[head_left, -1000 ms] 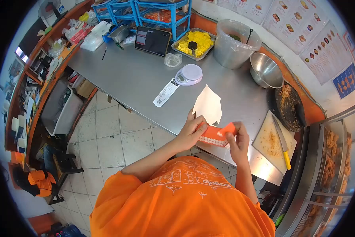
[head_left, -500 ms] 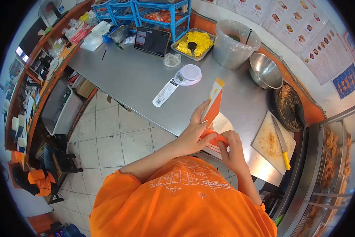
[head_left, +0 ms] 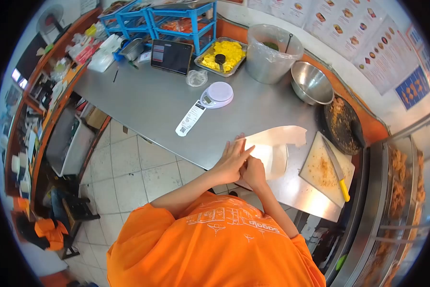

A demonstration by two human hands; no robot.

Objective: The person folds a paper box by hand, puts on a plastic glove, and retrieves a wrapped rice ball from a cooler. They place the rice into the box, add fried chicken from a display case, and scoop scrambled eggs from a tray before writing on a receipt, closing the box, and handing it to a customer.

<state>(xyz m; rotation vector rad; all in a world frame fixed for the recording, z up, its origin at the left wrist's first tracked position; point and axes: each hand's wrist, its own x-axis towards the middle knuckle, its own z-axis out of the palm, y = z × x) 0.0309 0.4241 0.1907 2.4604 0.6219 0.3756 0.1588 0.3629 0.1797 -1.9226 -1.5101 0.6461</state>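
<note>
A paper food box, partly folded up, stands at the front edge of the steel counter. Its pale inside faces me, and a long lid flap spreads out behind it. At the box's left side, my left hand grips the wall, with fingers reaching up along it and the thumb side over the edge. My right hand is closed on the near left corner of the box, close against the left hand. Both hands partly hide that corner and the fold there.
On the counter are a kitchen scale, a printed slip, a tablet and a tray of yellow food. A lined bucket, steel bowl, stone mortar and cutting board with a knife line the right.
The box, earlier upright with its orange outside showing, is now lower and opened out, pale inside up. My hands have drawn together at its left corner. The view has shifted slightly.
</note>
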